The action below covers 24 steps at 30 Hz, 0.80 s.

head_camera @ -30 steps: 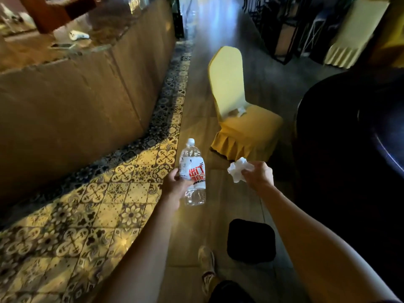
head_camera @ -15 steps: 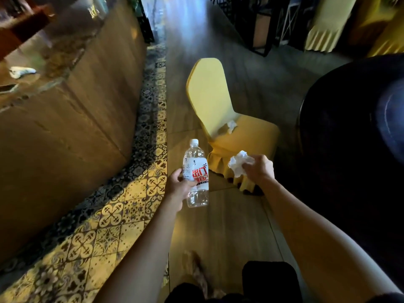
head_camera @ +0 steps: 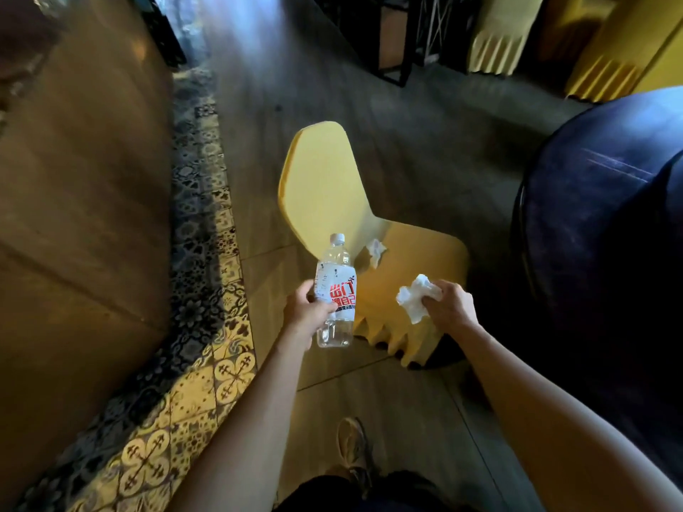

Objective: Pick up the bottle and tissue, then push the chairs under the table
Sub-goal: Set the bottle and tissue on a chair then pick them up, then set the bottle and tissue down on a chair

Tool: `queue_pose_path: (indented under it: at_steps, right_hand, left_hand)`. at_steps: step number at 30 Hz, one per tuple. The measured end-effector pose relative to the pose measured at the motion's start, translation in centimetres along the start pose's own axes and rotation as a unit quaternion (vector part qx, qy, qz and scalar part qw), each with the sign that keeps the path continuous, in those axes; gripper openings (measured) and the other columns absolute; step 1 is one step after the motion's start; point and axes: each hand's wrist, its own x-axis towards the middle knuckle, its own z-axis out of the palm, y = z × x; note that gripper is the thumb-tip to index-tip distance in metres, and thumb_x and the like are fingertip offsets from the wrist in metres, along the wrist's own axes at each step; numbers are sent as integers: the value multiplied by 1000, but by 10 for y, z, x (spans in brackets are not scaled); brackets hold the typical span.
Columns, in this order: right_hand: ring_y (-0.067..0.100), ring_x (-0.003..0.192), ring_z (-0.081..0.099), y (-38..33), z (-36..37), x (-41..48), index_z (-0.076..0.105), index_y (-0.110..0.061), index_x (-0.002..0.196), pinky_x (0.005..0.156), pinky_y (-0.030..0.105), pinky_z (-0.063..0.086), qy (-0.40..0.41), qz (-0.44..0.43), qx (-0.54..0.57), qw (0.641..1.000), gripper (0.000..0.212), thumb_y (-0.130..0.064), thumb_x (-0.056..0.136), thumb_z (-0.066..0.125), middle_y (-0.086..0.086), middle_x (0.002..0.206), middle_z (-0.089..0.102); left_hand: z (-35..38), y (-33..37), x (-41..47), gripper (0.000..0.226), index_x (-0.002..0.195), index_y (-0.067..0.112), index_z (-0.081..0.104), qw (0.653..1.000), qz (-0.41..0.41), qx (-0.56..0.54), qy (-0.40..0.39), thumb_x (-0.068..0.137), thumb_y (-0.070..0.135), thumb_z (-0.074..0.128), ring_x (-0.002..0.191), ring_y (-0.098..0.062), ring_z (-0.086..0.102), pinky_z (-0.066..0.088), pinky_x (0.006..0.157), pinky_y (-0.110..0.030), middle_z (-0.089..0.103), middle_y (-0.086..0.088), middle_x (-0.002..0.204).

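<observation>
At centre of the head view, left grip point(head_camera: 308, 315) wraps the label of the smooth, probably light bottle point(head_camera: 336, 275), right grip point(head_camera: 449, 308) pinches the soft crumpled tissue point(head_camera: 415, 299), another tissue wad point(head_camera: 376, 249) lies on the yellow chair point(head_camera: 325, 186) at 12 o'clock, likely best pushed by its backrest toward the counter point(head_camera: 598, 216) at 3.

A yellow-covered chair point(head_camera: 321, 186) is stood on the wood-plank floor point(head_camera: 399, 393), near a strip of patterned tiles point(head_camera: 207, 253). A crumpled tissue point(head_camera: 376, 250) is seen on its seat, at the back edge.
</observation>
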Motion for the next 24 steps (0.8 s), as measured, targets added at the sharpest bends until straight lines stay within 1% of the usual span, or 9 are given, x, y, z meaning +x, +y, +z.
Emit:
queue_pose_path:
  at_steps: [2, 6, 9, 12, 15, 17, 19, 22, 24]
  right_hand:
    - [22, 79, 62, -6, 7, 22, 68, -16, 97, 67, 31, 47, -7, 16, -16, 1000, 11, -22, 93, 60, 0, 87, 63]
    - [27, 80, 66, -5, 36, 77, 69, -12, 90, 72, 41, 57, -32, 40, -41, 998, 10, -18, 89, 62, 3, 86, 68]
    - [26, 81, 67, 0, 67, 131, 70, -12, 93, 69, 35, 55, -68, 70, -37, 995, 13, -18, 87, 61, 5, 88, 70]
    - [22, 76, 68, 8, 104, 189, 68, -14, 88, 64, 31, 54, -111, 68, -43, 991, 11, -19, 86, 59, 2, 84, 70]
    - [20, 75, 67, 17, 147, 256, 69, -14, 87, 61, 29, 51, -143, 71, -36, 987, 10, -17, 84, 59, 2, 84, 71]
    - [21, 78, 66, 17, 171, 294, 71, -12, 91, 63, 28, 46, -159, 70, -38, 984, 13, -18, 84, 61, 4, 89, 73]
    - [26, 86, 68, 18, 195, 330, 72, -12, 98, 69, 30, 51, -166, 62, -36, 983, 16, -18, 85, 64, 7, 98, 74]
    - [35, 106, 65, 25, 233, 374, 66, -14, 121, 84, 38, 52, -168, 13, -52, 984, 36, -15, 85, 68, 15, 125, 65]
    - [36, 115, 59, 27, 252, 399, 56, -17, 132, 89, 39, 50, -199, 17, -70, 977, 45, -16, 88, 65, 16, 134, 55]
  left_hand:
    - [6, 13, 33, 68, 144, 22, 48, 1000, -3, 21, -17, 84, 3, 74, 103, -18, 69, 62, 79, -35, 68, -4, 123]
    - [21, 33, 97, 64, 135, 26, 56, 997, -4, 66, -32, 78, 4, 75, 99, -17, 70, 62, 83, -39, 71, -1, 119]
    - [33, 48, 153, 62, 131, 24, 60, 995, -6, 93, -30, 75, 4, 75, 97, -16, 70, 61, 84, -37, 72, 2, 113]
    - [51, 59, 211, 62, 131, 24, 58, 993, -11, 117, -32, 76, 0, 74, 96, -17, 69, 58, 76, -30, 70, 2, 109]
    - [78, 67, 276, 60, 124, 30, 61, 990, -8, 139, -34, 73, 0, 73, 92, -20, 71, 60, 83, -40, 73, 0, 105]
    - [97, 68, 312, 57, 117, 37, 61, 988, -22, 144, -45, 73, 3, 73, 92, -20, 72, 60, 86, -45, 72, 4, 99]
    - [117, 62, 347, 51, 109, 38, 63, 988, -28, 139, -59, 69, 8, 73, 91, -17, 73, 60, 86, -47, 74, 7, 99]
    - [139, 45, 383, 62, 123, 37, 61, 987, -49, 132, -75, 69, 10, 75, 91, -15, 74, 61, 86, -46, 74, 5, 106]
    - [148, 34, 402, 67, 130, 34, 59, 986, -57, 132, -83, 71, 9, 77, 95, -15, 73, 60, 87, -45, 72, 4, 112]
